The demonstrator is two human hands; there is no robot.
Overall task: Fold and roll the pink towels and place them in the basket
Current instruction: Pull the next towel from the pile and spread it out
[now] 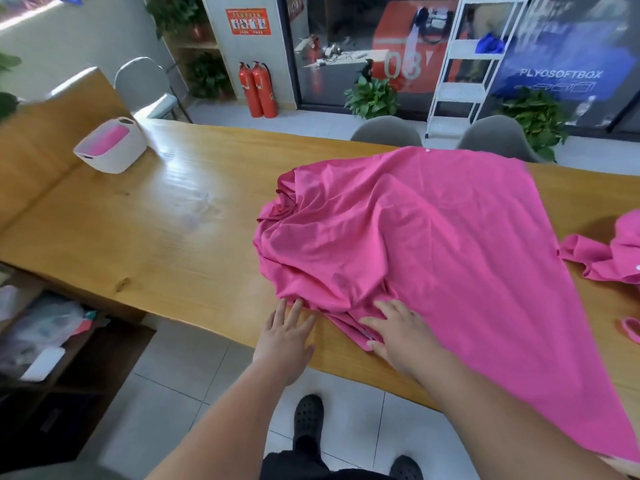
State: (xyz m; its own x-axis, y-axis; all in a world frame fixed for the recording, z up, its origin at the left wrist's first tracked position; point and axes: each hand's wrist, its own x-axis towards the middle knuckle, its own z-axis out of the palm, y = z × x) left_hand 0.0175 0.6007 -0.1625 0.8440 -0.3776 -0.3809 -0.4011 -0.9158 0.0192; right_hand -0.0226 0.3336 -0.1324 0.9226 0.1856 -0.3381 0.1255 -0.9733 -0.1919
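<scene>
Pink towel (433,230) lies bunched on the table (156,220) in the head view, well apart from the basket (114,157); left hand (285,337) touches its near edge, right hand (394,337) presses it, fingers straight on both. The step seems to be spreading: next, flatten the bunched side before folding

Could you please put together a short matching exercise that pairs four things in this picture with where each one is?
Things:
1. basket
2. large pink towel
3. fire extinguishers
4. left hand

Places:
A. standing on the floor beyond the table
B. spread over the table's right part
C. on the table's far left
D. flat at the table's near edge, fingertips at the towel's bunched edge

Pairs: 1-C; 2-B; 3-A; 4-D.
</scene>
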